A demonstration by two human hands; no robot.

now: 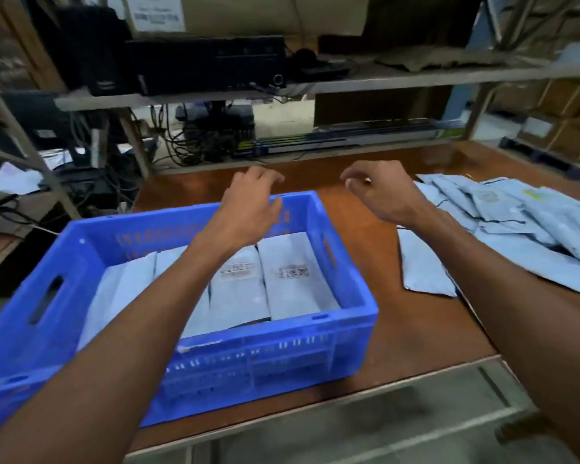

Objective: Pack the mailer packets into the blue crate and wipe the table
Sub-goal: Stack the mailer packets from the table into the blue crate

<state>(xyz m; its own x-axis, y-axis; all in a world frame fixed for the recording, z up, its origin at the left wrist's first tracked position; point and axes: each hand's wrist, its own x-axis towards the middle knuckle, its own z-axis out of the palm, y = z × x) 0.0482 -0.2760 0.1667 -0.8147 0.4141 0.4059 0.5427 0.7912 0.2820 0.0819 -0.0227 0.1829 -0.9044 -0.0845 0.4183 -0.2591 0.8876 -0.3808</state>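
Mid-packing: left hand [248, 204] and right hand [380, 194] hover empty, fingers loose, beyond the blue plastic crate [282, 328]; the pale-blue mailer packets [516, 216] heaped right likely come next.

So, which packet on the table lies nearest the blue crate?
The flat packet just right of the crate; the other packets are heaped farther right.

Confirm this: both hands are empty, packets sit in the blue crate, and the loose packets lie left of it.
Not left: the head view shows the loose packets lying right of the blue crate. The rest holds.
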